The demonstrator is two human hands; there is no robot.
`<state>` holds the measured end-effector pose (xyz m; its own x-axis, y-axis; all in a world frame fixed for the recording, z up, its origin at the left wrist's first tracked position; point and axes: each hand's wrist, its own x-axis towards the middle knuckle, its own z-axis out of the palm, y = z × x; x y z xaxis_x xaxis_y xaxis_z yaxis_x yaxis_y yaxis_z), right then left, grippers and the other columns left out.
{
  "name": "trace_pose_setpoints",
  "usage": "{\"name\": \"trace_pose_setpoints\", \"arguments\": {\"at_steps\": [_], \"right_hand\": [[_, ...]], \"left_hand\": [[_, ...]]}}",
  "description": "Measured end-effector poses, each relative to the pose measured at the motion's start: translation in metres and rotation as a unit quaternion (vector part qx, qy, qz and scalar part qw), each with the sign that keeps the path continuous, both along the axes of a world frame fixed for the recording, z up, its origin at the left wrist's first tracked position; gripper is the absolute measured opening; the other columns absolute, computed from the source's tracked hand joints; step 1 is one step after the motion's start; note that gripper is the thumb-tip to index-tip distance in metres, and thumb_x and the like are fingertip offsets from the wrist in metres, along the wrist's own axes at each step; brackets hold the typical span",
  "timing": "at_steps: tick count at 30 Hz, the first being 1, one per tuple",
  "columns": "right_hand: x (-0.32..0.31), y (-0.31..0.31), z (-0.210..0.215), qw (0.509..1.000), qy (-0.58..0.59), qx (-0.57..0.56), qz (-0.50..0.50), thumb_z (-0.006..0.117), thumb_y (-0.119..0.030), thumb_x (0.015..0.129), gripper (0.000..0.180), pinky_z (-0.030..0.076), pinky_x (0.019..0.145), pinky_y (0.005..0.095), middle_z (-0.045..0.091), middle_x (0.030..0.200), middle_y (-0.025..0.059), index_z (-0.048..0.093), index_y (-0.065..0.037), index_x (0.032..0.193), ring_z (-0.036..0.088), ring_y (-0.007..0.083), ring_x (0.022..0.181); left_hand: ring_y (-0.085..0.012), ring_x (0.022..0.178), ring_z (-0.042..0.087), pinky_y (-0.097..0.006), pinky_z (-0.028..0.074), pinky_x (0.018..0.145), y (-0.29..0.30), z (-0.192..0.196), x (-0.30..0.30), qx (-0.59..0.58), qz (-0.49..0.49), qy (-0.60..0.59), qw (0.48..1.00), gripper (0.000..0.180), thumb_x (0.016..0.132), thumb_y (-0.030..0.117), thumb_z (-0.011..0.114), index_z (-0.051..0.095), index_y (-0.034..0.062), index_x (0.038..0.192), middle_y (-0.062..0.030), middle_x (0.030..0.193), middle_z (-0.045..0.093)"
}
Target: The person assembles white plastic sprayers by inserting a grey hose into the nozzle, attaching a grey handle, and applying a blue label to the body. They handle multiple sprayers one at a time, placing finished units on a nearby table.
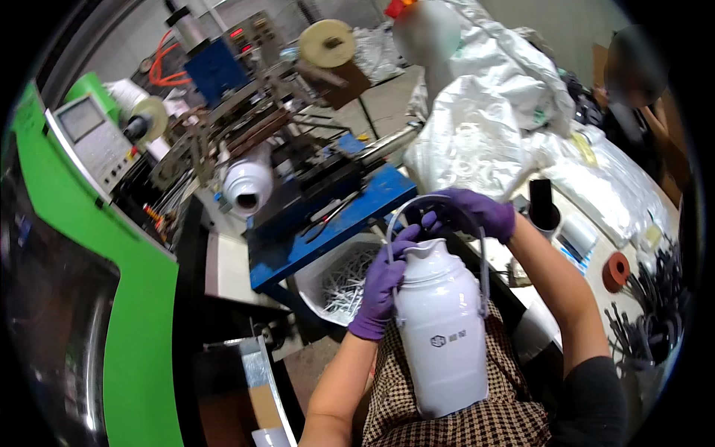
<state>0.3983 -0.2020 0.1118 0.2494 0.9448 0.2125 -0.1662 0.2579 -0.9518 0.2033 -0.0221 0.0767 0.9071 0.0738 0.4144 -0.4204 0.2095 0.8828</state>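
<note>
Checked cloth (514, 406), jug (445, 365) beside gloved fingers (404, 244)

a blue bench (378, 195) bearing pliers (319, 226) stands near a green machine (141, 320).

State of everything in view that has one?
Grey jug: on the person's lap, spout end away from the body
Jug handle: raised over the spout
Left hand: gloved, at the handle's left side
Right hand: gloved, by the handle's top; exact grip unclear
Second jug: by the machinery, mouth toward the camera, open
White strips: loose in a bin
Red display: lit
Grey screen: can't tell if on
</note>
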Motion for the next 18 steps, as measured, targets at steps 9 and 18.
{"name": "trace_pose_setpoints", "arguments": {"at_steps": [9, 18], "right_hand": [[-0.075, 0.005, -0.064, 0.960, 0.254, 0.119, 0.005, 0.060, -0.056, 0.095, 0.078, 0.045, 0.111, 0.0385, 0.058, 0.141, 0.0196, 0.050, 0.004, 0.144, 0.059, 0.0280, 0.127], [-0.072, -0.007, -0.068, 0.984, 0.118, 0.072, -0.113, 0.084, -0.031, 0.080, 0.056, 0.049, 0.104, 0.0418, 0.062, 0.129, 0.0154, 0.059, -0.004, 0.122, 0.062, 0.0283, 0.118]], "left_hand": [[-0.0327, 0.128, 0.055, -0.043, 0.035, 0.120, -0.008, 0.000, -0.008, -0.263, -0.132, -0.012, 0.956, 0.044, 0.085, 0.012, 0.054, 0.058, -0.0069, 0.124, -0.0231, 0.132, 0.061], [-0.0200, 0.067, 0.034, -0.037, 0.038, 0.075, 0.009, -0.003, 0.000, -0.292, -0.050, -0.013, 0.955, 0.050, 0.108, 0.039, 0.043, 0.035, 0.0131, 0.066, -0.0002, 0.066, 0.031]]}}
